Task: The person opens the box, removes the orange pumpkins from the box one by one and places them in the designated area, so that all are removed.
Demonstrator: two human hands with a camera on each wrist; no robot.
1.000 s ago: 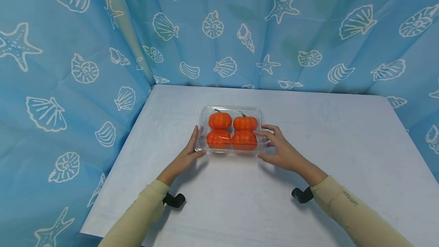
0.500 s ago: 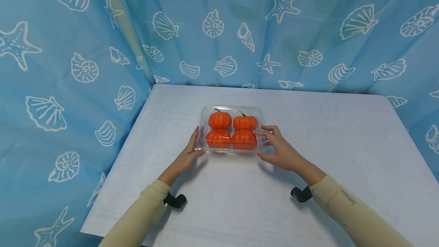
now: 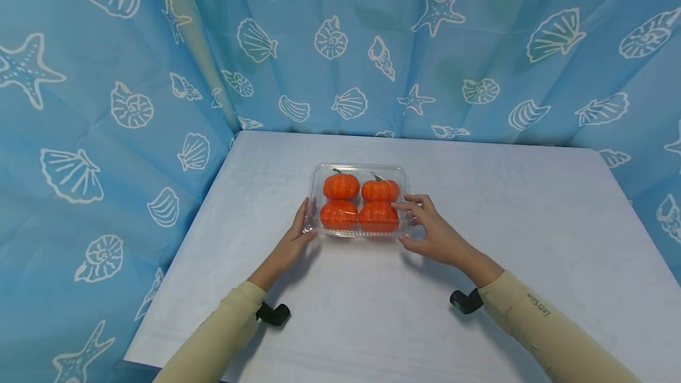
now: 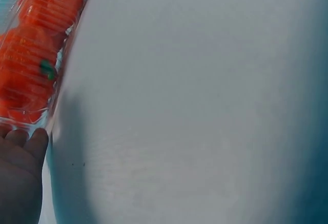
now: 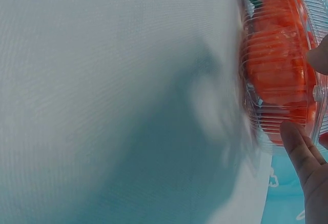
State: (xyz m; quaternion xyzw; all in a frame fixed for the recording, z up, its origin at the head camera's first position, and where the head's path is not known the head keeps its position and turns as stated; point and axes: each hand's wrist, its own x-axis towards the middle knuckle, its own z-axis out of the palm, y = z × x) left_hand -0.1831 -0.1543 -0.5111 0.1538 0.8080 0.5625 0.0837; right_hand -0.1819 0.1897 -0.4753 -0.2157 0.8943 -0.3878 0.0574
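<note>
The box [image 3: 362, 234] of pumpkins [image 3: 379, 216] remains at mid-frame, virtually unmoved over the last second, left hand [image 3: 292, 241] and right hand [image 3: 433, 235] each gripping one end, suggesting a steady hold rather than progress.

So the pumpkins [image 3: 341, 187] are all bright orange, stems [image 3: 376, 177] green, and the container [image 3: 409, 179] is colourless see-through plastic. Tabletop [image 3: 479, 194]'s a plain pale bluish white. Curtain [image 3: 298, 75]'s blue with white seashells and starfish. Sleeves [image 3: 218, 330] are beige, wrist gadgets [image 3: 274, 315] black.
</note>
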